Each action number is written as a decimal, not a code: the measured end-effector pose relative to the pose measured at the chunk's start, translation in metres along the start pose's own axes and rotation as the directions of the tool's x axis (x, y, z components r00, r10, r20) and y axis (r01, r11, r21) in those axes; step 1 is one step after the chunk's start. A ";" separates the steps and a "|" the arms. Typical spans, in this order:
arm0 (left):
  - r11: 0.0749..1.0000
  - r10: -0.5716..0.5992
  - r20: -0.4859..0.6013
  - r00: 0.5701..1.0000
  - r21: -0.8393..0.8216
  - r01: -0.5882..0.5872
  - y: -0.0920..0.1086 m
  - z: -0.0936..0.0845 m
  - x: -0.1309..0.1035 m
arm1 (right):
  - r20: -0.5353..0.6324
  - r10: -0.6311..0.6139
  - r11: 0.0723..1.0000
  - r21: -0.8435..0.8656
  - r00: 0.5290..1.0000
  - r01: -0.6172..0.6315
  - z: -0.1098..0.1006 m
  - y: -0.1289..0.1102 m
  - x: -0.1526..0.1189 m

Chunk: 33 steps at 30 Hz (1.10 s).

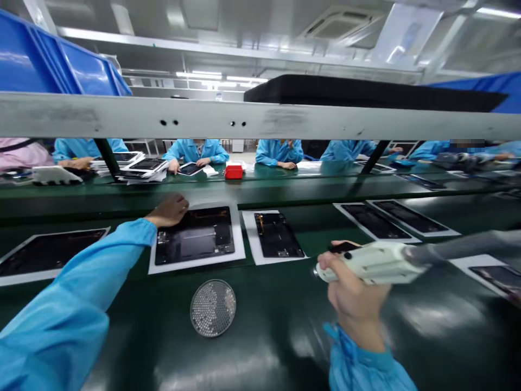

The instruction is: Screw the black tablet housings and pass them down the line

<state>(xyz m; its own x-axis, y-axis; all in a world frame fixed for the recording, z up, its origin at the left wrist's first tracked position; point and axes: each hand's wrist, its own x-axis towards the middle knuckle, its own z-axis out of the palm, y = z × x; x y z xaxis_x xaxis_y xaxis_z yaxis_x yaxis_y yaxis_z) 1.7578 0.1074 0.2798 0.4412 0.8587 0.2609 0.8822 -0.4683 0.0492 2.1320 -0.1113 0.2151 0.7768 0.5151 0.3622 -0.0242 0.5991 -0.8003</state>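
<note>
My right hand (354, 293) is wrapped round a pale green electric screwdriver (378, 262), its metal tip pointing left above the bench. A thick grey hose (464, 245) runs from its rear to the right. My left hand (171, 210) is at the upper left corner of an opened black tablet (197, 234) on a white sheet (239, 239), its fingers curled together at that edge. The fingertips are partly hidden. Right of it lies a smaller open tablet (280, 234) on its own sheet. A round perforated dish (213, 308) with tiny pieces sits in front.
More tablets lie on sheets along the green bench, one at left (49, 251) and others at right (376, 221). A pale shelf beam (203, 120) crosses overhead, bearing a blue bin (61, 60) and a black slab (366, 93). Several co-workers sit opposite, near a red box (233, 172).
</note>
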 end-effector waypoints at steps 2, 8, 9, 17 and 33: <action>0.999 -0.013 0.034 0.999 -0.034 0.014 0.009 0.022 0.005 | 0.026 -0.020 0.998 -0.054 0.999 0.021 -0.003 0.014 0.003; 0.952 0.204 0.283 0.937 -0.281 -0.123 0.100 0.127 -0.010 | 0.082 -0.008 0.972 -0.233 0.997 0.027 -0.008 0.034 0.008; 0.937 0.232 0.314 0.920 -0.328 -0.124 0.115 0.141 -0.011 | 0.084 -0.009 0.966 -0.255 0.996 0.030 -0.007 0.032 0.008; 0.754 0.152 0.427 0.891 -0.633 0.174 0.158 0.177 0.000 | 0.096 0.008 0.959 -0.281 0.995 0.019 -0.006 0.007 0.008; 0.346 -0.231 0.499 0.835 -0.761 0.550 0.183 0.136 0.009 | 0.073 -0.021 0.943 -0.330 0.997 0.044 -0.034 -0.021 0.025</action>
<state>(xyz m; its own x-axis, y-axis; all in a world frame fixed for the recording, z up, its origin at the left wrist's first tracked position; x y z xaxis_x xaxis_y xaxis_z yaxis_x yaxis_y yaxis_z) 1.9455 0.0577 0.1599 0.2466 0.9295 -0.2742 0.4225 0.1515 0.8936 2.1734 -0.1318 0.2241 0.7293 0.5456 0.4128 0.2191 0.3853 -0.8964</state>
